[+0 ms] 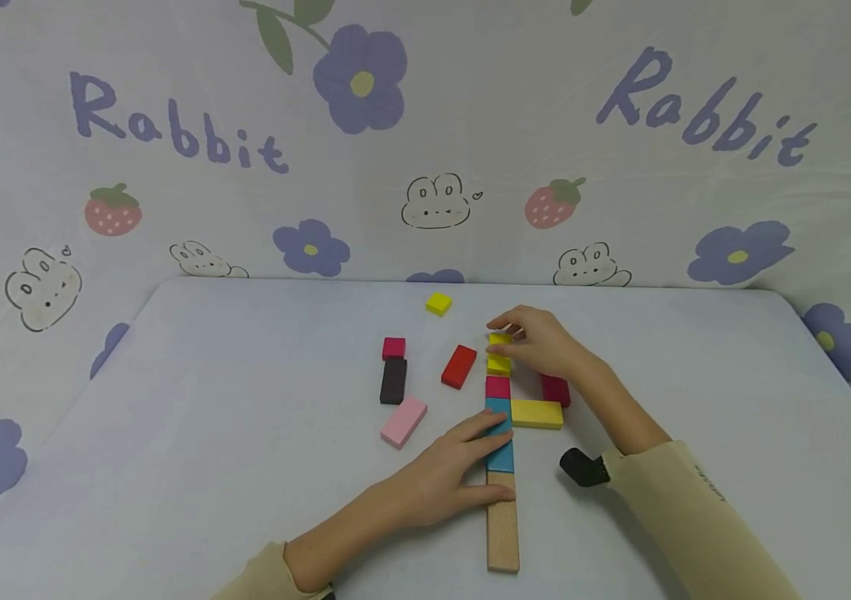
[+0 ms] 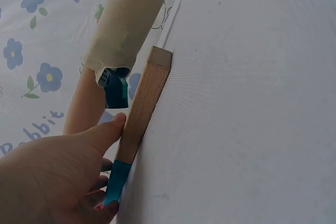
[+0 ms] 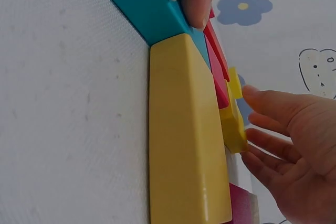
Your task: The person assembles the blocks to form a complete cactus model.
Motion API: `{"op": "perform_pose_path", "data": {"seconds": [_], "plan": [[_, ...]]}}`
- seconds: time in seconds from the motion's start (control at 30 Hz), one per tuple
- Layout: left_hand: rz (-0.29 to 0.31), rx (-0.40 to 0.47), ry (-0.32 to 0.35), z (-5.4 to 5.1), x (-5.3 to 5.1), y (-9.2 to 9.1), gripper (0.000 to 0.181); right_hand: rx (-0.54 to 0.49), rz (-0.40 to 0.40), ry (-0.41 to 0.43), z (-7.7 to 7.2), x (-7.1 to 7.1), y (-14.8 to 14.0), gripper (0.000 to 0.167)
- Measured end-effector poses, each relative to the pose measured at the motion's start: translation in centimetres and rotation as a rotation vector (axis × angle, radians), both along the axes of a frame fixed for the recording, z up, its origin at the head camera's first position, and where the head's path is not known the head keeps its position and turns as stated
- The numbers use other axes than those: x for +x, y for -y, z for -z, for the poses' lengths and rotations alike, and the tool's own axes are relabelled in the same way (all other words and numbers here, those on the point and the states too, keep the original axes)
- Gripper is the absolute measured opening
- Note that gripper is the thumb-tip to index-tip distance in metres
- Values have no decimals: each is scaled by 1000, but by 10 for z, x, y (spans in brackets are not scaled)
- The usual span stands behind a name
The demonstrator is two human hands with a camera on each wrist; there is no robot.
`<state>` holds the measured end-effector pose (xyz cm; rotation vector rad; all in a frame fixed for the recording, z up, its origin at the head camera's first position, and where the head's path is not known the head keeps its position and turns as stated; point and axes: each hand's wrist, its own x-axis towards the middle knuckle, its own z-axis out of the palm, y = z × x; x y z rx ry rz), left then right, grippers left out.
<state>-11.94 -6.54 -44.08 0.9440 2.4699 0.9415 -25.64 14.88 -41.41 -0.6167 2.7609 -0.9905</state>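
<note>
A row of blocks runs away from me in the head view: a wooden block point(image 1: 503, 533), a blue block point(image 1: 500, 457), a magenta block point(image 1: 498, 387) and a yellow block point(image 1: 498, 365). My left hand point(image 1: 443, 471) rests along the row, with extended fingers on the blue block and the thumb on the wooden block point(image 2: 140, 114). At the far end, my right hand point(image 1: 541, 340) holds another yellow block point(image 1: 500, 339) between thumb and fingers, partly hidden. Beside the blue block lies a long yellow block point(image 3: 184, 140), touching it.
Left of the row lie a red block point(image 1: 458, 367), a pink block point(image 1: 404, 422), a black block point(image 1: 393, 381) and a small magenta block point(image 1: 394, 348). A small yellow block point(image 1: 438, 304) lies farther back. Under my right forearm shows another magenta block point(image 1: 556, 391).
</note>
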Motion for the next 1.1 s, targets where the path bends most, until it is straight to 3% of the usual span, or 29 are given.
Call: {"op": "perform_pose_path", "data": {"seconds": [0.57,1.1], "plan": [[-5,-2,4,1,0,0,71,-15,-12,56,4,3,2,41],[2,17,2,4,-1,1,70,-24,-23,52,7,6,3,41]]}}
